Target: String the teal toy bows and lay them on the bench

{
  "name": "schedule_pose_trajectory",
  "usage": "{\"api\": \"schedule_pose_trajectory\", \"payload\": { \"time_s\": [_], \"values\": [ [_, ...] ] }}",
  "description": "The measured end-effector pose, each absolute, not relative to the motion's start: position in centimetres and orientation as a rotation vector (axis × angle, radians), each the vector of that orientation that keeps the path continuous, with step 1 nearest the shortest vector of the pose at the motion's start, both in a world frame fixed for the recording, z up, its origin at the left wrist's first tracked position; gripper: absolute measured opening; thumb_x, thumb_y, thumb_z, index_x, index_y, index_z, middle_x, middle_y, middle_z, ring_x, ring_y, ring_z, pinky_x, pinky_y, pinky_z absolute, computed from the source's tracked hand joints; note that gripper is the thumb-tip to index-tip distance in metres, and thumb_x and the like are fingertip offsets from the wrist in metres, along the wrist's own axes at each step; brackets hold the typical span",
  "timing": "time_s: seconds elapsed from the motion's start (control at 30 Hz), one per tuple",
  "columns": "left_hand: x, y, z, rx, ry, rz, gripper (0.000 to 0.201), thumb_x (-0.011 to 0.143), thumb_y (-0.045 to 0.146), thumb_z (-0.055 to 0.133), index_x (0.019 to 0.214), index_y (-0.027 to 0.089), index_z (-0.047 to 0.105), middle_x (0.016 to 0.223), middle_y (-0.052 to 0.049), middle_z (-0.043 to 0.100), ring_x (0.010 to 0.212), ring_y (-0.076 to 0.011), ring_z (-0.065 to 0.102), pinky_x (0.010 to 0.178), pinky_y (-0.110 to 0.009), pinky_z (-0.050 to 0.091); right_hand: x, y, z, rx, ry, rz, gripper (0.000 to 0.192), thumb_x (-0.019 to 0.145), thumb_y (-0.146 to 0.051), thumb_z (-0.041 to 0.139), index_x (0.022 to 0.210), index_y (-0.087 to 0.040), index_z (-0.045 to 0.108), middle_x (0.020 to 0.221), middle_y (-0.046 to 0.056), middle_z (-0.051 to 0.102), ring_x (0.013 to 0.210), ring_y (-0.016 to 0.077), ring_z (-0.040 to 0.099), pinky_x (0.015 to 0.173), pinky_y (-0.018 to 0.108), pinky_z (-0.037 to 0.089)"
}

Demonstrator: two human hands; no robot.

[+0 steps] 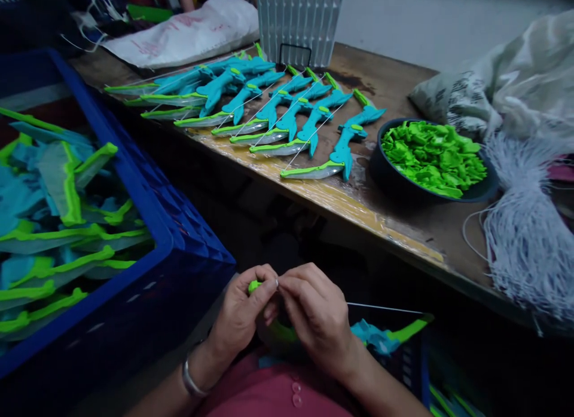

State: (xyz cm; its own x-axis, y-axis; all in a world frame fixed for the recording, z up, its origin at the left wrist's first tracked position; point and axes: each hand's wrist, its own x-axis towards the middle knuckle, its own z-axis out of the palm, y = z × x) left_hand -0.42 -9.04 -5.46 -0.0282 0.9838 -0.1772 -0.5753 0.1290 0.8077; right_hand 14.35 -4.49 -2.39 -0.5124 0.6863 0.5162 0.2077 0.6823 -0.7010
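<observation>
A teal and lime-green plastic toy bow (pixel 379 336) lies across my lap, partly hidden behind my hands. My left hand (pixel 240 312) is closed around its green tip (pixel 253 286), thumb and fingers pinched together. At that tip my right hand (pixel 318 318) pinches the end of the white string (pixel 385 308), its fingertips meeting my left thumb. The string runs taut behind my right hand to the bow's other green tip at the right. Whether a knot or loop sits between the fingertips is too small to make out.
Several strung toy bows (pixel 320 124) lie in a row on the table (pixel 403 226). A dark bowl (pixel 381 169) of green pieces and a bundle of white strings (pixel 520 238) sit at the right. At the left, a blue crate (pixel 165 244) holds more bows. Sacks (pixel 192 31) lie behind.
</observation>
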Motion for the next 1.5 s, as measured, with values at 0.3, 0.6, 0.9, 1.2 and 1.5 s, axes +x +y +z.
{"api": "schedule_pose_trajectory", "payload": {
  "time_s": [0.3, 0.6, 0.9, 1.2, 1.5],
  "values": [
    [-0.2, -8.5, -4.6, 0.51, 0.947, 1.368, 0.033, 0.083, 0.037, 0.079, 0.068, 0.014, 0.061, 0.064, 0.004, 0.049, 0.044, -0.0044, 0.044, 0.041, -0.016, 0.036, 13.9, -5.0, -2.9, -0.787, -1.981, 0.631, 0.012, 0.095, -0.005, 0.054, 0.097, -0.016, 0.06, 0.085, 0.007, 0.062, 0.079, 0.0175, 0.057, 0.067, 0.031, 0.049],
    [-0.2, -8.5, -5.1, 0.601, 0.957, 1.35, 0.032, 0.09, 0.039, 0.072, 0.07, 0.015, 0.063, 0.066, 0.003, 0.049, 0.047, -0.0054, 0.045, 0.042, -0.017, 0.038, 14.4, -5.2, -2.4, -0.84, -1.919, 0.735, 0.012, 0.096, -0.007, 0.054, 0.096, -0.017, 0.061, 0.084, 0.005, 0.062, 0.079, 0.0163, 0.057, 0.067, 0.031, 0.048],
    [-0.3, -8.4, -5.0, 0.59, 1.006, 1.328, 0.032, 0.087, 0.037, 0.076, 0.07, 0.014, 0.063, 0.069, 0.003, 0.049, 0.053, -0.0047, 0.045, 0.046, -0.014, 0.038, 14.6, -5.2, -1.9, -0.851, -1.979, 0.792, 0.014, 0.098, -0.016, 0.057, 0.111, -0.018, 0.06, 0.094, 0.007, 0.064, 0.086, 0.0187, 0.06, 0.071, 0.032, 0.053],
    [0.0, -8.5, -4.4, 0.637, 0.938, 1.317, 0.033, 0.09, 0.037, 0.071, 0.068, 0.015, 0.061, 0.066, 0.003, 0.05, 0.048, -0.0055, 0.045, 0.044, -0.016, 0.039, 14.9, -4.7, -1.3, -0.833, -1.999, 0.899, 0.009, 0.1, -0.014, 0.058, 0.098, -0.017, 0.066, 0.082, 0.002, 0.064, 0.076, 0.014, 0.06, 0.066, 0.026, 0.049],
    [-0.3, -7.5, -4.8, 0.579, 0.935, 1.309, 0.035, 0.089, 0.037, 0.072, 0.068, 0.015, 0.054, 0.065, 0.003, 0.049, 0.046, -0.0052, 0.043, 0.042, -0.018, 0.036, 18.2, -5.6, -0.5, -1.001, -2.158, 0.747, 0.013, 0.101, -0.012, 0.051, 0.092, -0.017, 0.06, 0.084, 0.004, 0.061, 0.075, 0.0145, 0.058, 0.064, 0.026, 0.044]
  ]
}}
